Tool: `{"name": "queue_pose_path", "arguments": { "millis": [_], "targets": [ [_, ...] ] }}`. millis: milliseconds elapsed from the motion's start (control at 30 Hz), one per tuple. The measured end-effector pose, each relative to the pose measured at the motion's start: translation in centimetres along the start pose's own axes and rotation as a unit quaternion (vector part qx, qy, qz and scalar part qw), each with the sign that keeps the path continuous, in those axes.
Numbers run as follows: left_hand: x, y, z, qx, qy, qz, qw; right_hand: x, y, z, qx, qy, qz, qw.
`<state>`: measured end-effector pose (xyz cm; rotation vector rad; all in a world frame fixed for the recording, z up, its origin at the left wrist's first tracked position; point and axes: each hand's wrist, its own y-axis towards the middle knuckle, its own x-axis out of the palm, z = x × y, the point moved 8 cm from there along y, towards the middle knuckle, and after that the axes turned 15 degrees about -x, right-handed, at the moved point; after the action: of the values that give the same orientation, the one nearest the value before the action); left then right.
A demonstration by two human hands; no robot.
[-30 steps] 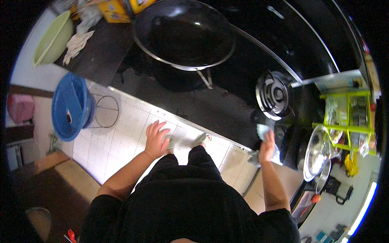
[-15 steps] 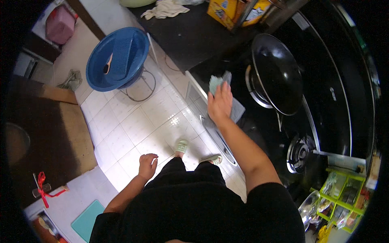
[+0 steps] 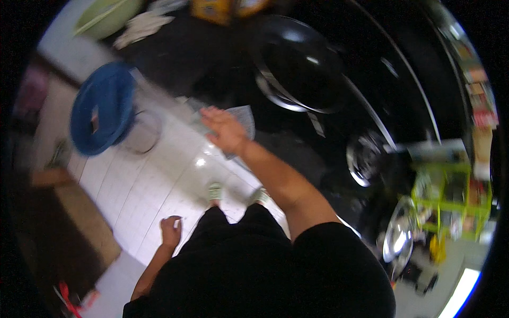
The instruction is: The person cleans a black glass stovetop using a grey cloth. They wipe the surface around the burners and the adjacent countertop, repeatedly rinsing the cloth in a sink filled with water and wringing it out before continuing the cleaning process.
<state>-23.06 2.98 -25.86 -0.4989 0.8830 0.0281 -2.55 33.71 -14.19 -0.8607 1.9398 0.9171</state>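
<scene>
My right hand (image 3: 225, 130) presses a thin greyish cloth (image 3: 244, 117) onto the front edge of the black stove top (image 3: 289, 153), its fingers stretched over it. Part of the cloth is hidden under the palm, and its pale corner sticks out beside the wrist. A black wok (image 3: 302, 66) sits on the far burner, beyond that hand. Low at my left side hangs my left hand (image 3: 170, 230), with nothing in it and its fingers loosely bent; it is somewhat blurred.
A bare gas burner (image 3: 366, 157) is to the right of the wok. A blue basin (image 3: 103, 108) stands on a wire stand at the left. Green shelves (image 3: 450, 196) hold small goods at the right. A crumpled pale cloth (image 3: 142, 29) lies on the far counter.
The view has turned, so the basin, wok and stove appear farther left. My right hand remains on the cloth at the stove's edge. My left hand still hangs free.
</scene>
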Motion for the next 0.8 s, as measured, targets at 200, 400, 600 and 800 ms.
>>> {"name": "queue_pose_path", "arguments": {
  "millis": [200, 400, 600, 800],
  "targets": [
    [-1.4, 4.5, 10.4, 0.121, 0.056, -0.019, 0.991, -8.8, -20.1, -4.3, 0.142, -0.045, 0.083, 0.985],
    [4.7, 3.9, 22.7, 0.253, 0.096, -0.085, 0.959, -16.1, -46.5, -7.4, 0.344, -0.124, 0.153, 0.918],
    [9.8, -0.1, 30.2, 0.326, 0.107, -0.109, 0.933, -20.0, -66.1, -9.6, 0.515, -0.186, 0.258, 0.796],
    [9.0, -1.9, 30.0, 0.249, 0.1, -0.132, 0.954, -15.4, -69.1, -9.2, 0.599, -0.307, 0.274, 0.687]
  ]
}}
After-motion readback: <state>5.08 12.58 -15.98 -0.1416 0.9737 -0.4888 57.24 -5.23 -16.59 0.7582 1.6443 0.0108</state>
